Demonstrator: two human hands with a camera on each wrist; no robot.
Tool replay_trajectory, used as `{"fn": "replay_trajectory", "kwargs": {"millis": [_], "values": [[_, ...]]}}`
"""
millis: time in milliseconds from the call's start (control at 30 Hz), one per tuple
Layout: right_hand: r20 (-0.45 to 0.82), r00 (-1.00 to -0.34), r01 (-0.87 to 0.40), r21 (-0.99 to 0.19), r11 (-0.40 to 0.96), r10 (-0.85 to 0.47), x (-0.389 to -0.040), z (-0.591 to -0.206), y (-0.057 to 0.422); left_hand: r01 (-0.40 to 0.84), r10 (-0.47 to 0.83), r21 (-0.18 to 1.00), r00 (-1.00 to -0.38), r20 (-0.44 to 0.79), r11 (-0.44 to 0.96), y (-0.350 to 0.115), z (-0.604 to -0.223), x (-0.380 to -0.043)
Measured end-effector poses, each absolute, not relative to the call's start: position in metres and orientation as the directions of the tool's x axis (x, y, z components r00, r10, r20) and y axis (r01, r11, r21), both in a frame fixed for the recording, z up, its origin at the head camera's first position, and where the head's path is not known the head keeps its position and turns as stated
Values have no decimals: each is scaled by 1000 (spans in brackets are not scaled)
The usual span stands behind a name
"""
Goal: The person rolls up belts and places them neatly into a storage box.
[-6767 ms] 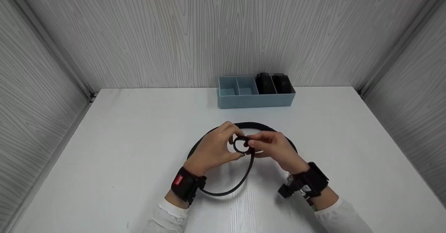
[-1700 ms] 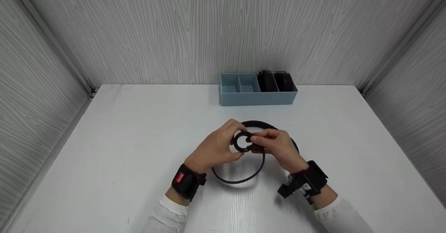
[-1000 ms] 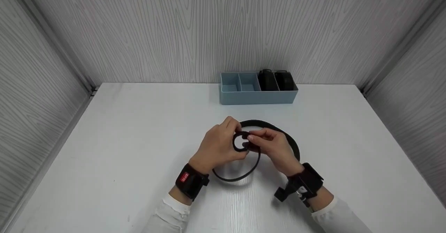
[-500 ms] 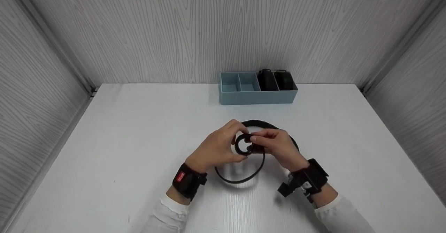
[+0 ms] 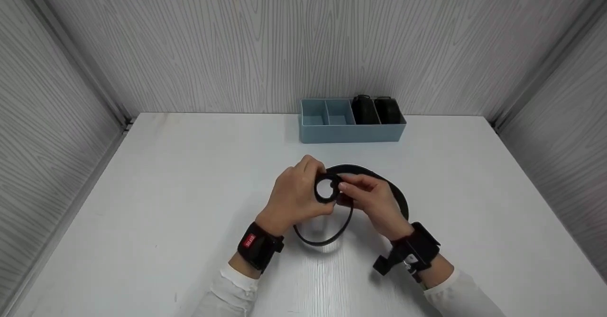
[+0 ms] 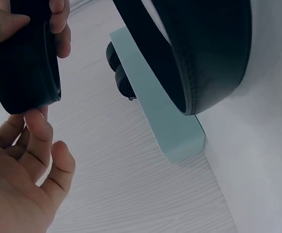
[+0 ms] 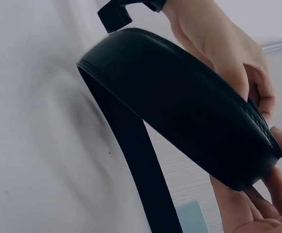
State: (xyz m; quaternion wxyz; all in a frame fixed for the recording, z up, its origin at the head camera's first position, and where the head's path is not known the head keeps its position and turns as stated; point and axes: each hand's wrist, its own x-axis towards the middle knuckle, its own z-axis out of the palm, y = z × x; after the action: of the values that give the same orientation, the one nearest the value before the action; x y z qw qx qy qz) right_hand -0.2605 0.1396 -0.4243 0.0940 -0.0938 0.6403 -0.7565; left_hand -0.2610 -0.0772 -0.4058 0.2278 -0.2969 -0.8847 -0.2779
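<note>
A black leather belt, partly wound into a small roll (image 5: 326, 200), is held between both hands above the white table. My left hand (image 5: 291, 193) curls around the roll from the left, fingers over its top and thumb beneath. My right hand (image 5: 374, 203) pinches the roll's right side, where the unwound strap leaves it. That strap (image 5: 320, 244) swings out in a wide loop below and behind the hands. In the left wrist view, fingertips touch the underside of the wound belt (image 6: 22, 73). Stitched edging shows on the strap (image 7: 170, 102) in the right wrist view.
A blue-grey box (image 5: 353, 134) with side-by-side compartments stands at the table's back edge. Its two right compartments hold a rolled black belt (image 5: 364, 110) and another rolled belt (image 5: 389, 111). Wood-grain panels (image 5: 265, 41) enclose the back and sides.
The roll is thicker than several seconds ago, and the loose loop has become smaller. Both hands rock slightly back and forth around the roll. The box and its belts stay put.
</note>
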Motion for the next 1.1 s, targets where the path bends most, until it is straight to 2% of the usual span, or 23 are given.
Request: {"fn": "replay_trajectory", "kwargs": {"millis": [133, 300, 567, 767, 1000, 1100], "values": [[26, -966, 12, -989, -147, -256, -260, -426, 139, 629, 384, 368, -741, 550, 685, -76, -406, -260], [6, -966, 33, -988, -148, -258, -263, -426, 143, 628, 433, 471, -774, 463, 619, -77, -405, -259], [-30, -946, 66, -993, -101, -324, -270, -419, 156, 680, 546, 568, -724, 422, 463, -81, -403, -260], [-33, -940, 72, -992, -104, -341, -269, -418, 156, 705, 537, 508, -708, 459, 495, -78, -404, -259], [8, -962, 37, -986, -160, -273, -260, -423, 142, 696, 446, 330, -684, 578, 638, -74, -407, -261], [27, -964, 17, -986, -166, -263, -258, -424, 139, 664, 406, 297, -689, 601, 687, -74, -408, -262]]}}
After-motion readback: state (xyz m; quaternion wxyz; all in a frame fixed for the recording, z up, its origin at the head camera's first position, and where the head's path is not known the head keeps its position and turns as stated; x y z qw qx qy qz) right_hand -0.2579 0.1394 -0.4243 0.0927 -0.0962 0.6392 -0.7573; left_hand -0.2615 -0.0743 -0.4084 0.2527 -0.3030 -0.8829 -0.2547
